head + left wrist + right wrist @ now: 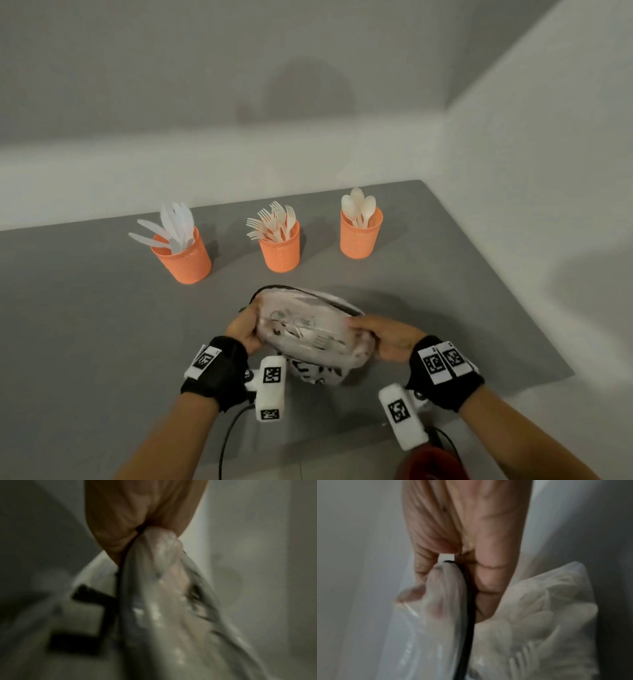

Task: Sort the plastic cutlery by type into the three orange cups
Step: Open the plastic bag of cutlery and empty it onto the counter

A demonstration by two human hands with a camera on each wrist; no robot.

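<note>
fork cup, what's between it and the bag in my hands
Nothing: in the head view only bare grey table separates the fork cup from the clear bag.

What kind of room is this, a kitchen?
Probably not a kitchen: more likely a bare recording setup. A plain grey table stands in a corner of blank white walls, and both wrists wear bands with printed markers.

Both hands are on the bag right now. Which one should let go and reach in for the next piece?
Probably the right hand: a fork shows through the bag on its side. The left hand pinches the bag's black-edged rim and can hold it open.
</note>
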